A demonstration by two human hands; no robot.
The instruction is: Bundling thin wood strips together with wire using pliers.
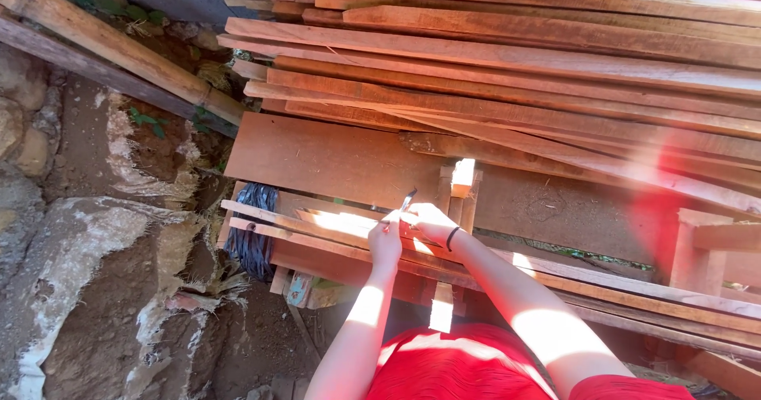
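Planks (515, 59) are lying stacked outdoors beside rocky dirt. Left hand (385, 241) is resting curled on a strip (317, 222) near the bench's (333, 158) front edge; right hand (432, 222) is pinching a pencil (407, 201) above it.

Outdoor woodyard: stacked planks (507, 67), stone.

I see my hands hemmed in ahead by the stack of planks (515, 67), which rises just beyond the wide board (333, 158). A short upright wooden block (462, 179) stands right beside the right hand (432, 222). To the left, past the dark bundle (252, 237), the rock and dirt ground (103, 289) lies open.
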